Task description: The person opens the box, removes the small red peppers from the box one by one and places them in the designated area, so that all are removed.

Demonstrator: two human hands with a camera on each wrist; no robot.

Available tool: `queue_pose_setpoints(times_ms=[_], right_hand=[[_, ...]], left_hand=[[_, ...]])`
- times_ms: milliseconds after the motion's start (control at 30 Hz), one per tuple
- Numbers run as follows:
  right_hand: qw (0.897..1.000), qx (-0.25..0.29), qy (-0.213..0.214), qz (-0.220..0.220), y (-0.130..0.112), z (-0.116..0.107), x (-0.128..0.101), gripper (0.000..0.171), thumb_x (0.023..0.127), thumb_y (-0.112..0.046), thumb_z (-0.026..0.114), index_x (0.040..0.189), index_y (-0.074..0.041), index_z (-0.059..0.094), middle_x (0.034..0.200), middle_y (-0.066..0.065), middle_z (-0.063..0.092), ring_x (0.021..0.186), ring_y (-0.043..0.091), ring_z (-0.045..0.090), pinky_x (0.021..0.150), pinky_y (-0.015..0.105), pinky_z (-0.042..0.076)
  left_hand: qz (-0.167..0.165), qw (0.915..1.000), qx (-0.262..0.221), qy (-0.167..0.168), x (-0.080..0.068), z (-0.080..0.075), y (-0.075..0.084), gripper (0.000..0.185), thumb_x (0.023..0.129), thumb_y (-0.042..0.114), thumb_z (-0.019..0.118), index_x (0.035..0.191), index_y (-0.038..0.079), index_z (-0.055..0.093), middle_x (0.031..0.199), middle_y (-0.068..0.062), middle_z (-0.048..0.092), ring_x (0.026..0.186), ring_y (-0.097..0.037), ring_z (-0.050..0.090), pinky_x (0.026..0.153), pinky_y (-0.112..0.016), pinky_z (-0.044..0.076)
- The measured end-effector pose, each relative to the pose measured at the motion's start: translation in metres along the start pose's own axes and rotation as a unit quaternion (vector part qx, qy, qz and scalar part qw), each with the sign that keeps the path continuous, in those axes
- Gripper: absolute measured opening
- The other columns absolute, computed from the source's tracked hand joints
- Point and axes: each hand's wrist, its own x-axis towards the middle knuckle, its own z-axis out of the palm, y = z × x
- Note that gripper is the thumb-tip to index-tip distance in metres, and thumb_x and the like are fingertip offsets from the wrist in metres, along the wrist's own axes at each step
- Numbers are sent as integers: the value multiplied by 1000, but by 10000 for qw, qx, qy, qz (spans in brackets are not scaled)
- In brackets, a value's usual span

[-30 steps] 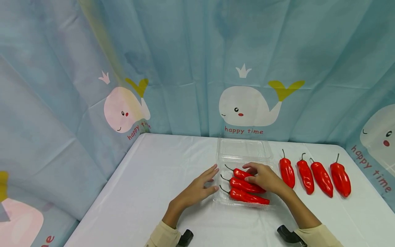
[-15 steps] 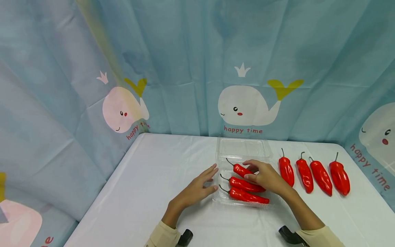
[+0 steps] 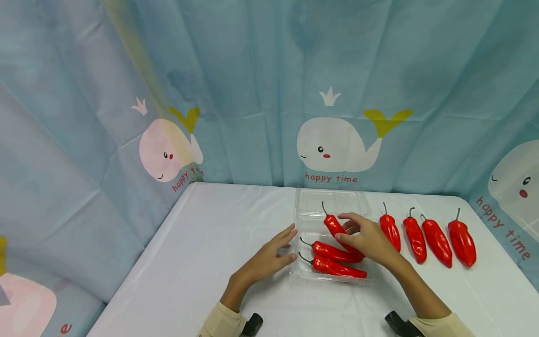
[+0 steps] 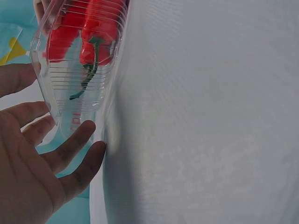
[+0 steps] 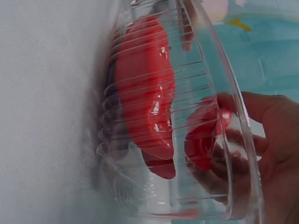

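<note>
My right hand (image 3: 370, 239) pinches a red pepper (image 3: 333, 225) between thumb and fingers. That pepper is tilted, its green stem pointing away, over the clear plastic box (image 3: 296, 271). Two more red peppers, a middle one (image 3: 330, 251) and a near one (image 3: 337, 268), lie side by side in the box with stems to the left. My left hand (image 3: 269, 259) stands at the box's left side with fingers extended. In the left wrist view its fingers (image 4: 74, 144) are spread beside the clear wall. The right wrist view shows the held pepper (image 5: 198, 133) through the box wall.
The box's clear lid (image 3: 330, 202) lies folded back behind it. Several red peppers (image 3: 438, 241) lie in a row to the right on the white tablecloth (image 3: 189, 262). A blue whale-print curtain (image 3: 252, 93) hangs along the back and sides.
The right hand has lifted the far pepper and turned it from lying sideways to tilted, stem away, shifting it slightly right. The left hand and the other two peppers have stayed put.
</note>
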Motion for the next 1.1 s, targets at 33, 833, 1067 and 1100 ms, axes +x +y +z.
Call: queue_pose_setpoints(times_ms=[33,833,1067,1100], right_hand=[[10000,-11,16,5,0,-1,-1,67,90,-30,84,147,-6,59,124,19,72,110,35,70,79,44,66],[9980,507,125,365,-10,-30,-26,74,90,-33,82,154,-8,52,122,20,68,103,28,71,76,42,66],[9965,680,99,480,-5,-39,-35,76,93,-32,81,157,-8,48,122,19,67,100,24,71,75,43,66],[9961,720,80,502,-4,-41,-37,76,93,-32,80,157,-8,47,123,20,67,100,24,71,75,43,66]], left_hand=[[1,10000,9,3,0,0,0,71,107,34,61,168,14,32,178,2,19,142,-30,56,112,-50,51],[35,10000,-45,11,-1,0,1,70,107,32,60,168,13,31,178,-1,20,142,-32,56,112,-54,51],[49,10000,-11,27,0,1,1,70,107,33,60,168,12,32,178,-1,20,141,-32,56,112,-54,51],[44,10000,-10,30,0,1,1,70,107,33,60,168,13,32,178,1,20,141,-31,57,112,-53,51]])
